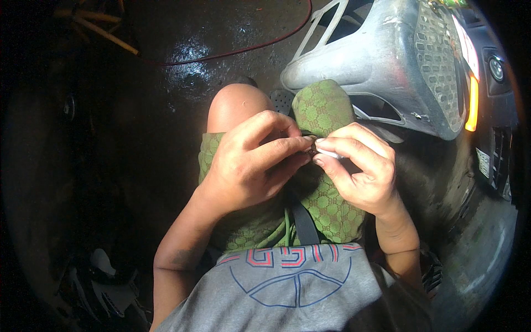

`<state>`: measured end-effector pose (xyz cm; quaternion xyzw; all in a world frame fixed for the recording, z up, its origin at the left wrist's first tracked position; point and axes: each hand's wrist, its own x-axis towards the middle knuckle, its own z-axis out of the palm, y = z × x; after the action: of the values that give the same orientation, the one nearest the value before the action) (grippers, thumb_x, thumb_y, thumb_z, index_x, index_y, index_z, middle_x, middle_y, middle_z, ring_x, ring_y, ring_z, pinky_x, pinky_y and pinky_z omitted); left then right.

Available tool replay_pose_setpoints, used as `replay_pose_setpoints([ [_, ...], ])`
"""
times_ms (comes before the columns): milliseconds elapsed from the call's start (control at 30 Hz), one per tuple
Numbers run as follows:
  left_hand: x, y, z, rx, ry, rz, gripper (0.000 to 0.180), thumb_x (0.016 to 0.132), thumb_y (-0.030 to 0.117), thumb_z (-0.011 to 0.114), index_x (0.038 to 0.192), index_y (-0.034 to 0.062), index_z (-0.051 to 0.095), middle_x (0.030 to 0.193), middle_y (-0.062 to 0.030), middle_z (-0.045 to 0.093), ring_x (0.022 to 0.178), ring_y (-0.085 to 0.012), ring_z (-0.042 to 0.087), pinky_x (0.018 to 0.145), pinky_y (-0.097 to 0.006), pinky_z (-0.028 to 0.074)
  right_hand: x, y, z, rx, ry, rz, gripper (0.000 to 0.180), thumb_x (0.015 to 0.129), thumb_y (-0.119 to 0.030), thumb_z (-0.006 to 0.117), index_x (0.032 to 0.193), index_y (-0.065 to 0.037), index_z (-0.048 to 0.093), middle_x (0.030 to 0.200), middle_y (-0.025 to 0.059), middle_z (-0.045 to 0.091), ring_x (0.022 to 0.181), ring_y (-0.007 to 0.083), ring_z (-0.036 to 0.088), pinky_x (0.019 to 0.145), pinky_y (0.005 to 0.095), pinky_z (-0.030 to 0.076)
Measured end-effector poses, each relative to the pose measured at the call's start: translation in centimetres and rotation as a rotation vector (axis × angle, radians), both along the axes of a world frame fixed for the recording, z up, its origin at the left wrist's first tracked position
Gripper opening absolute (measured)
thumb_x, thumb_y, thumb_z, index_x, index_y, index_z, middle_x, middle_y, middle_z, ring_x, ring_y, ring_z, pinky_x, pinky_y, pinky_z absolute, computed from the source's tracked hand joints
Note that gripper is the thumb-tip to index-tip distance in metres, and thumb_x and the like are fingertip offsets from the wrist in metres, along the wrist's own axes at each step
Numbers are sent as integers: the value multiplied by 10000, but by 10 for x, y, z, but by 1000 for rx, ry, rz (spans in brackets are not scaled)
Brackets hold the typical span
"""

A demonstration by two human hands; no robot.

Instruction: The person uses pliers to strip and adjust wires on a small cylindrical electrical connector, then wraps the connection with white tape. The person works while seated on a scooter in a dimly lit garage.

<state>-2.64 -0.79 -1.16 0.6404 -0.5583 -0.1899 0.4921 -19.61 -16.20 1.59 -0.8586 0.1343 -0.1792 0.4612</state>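
Note:
Above my lap, both hands meet fingertip to fingertip. My left hand (251, 157) pinches a small dark, brownish part (312, 148) between thumb and forefinger; its exact kind is too small to make out. From the other side, my right hand (362, 166) is closed in a pinch on a small white piece (331, 154), whose end sits against the dark part. Fingers cover most of both pieces. Beneath the hands are my green patterned shorts (326, 213) and a dark strap (304, 221).
A grey plastic chair (381, 50) stands ahead to the right, close to my knee. Beyond it are an orange strip (473, 105) and a dark vehicle front (498, 94). A red hose (238, 54) crosses the wet dark floor (191, 72). Yellow bars (105, 33) stand far left.

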Motion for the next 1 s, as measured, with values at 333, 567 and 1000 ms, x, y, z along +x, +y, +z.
replay_pose_setpoints([
  [333,2,-3,-1,-54,-26,-42,281,748,-39,843,990,24,715,1004,-121,658,850,-291,701,706,-388,570,2,-7,-13,-242,-70,83,142,888,-37,795,991,9,709,876,121,667,751,307,663,672,414,546],
  [567,1,-6,0,-47,-32,-48,307,726,-38,832,975,26,664,999,-134,641,840,-314,684,709,-397,559,1,-5,-16,-439,-35,121,159,966,-107,746,993,24,660,871,141,634,727,316,631,644,422,528],
  [1000,2,-6,-3,-80,2,-49,272,783,30,870,1013,39,725,978,-103,653,837,-288,682,681,-389,545,0,-13,-10,-110,-95,134,310,807,68,831,1094,26,721,937,138,695,794,305,686,690,397,567],
])
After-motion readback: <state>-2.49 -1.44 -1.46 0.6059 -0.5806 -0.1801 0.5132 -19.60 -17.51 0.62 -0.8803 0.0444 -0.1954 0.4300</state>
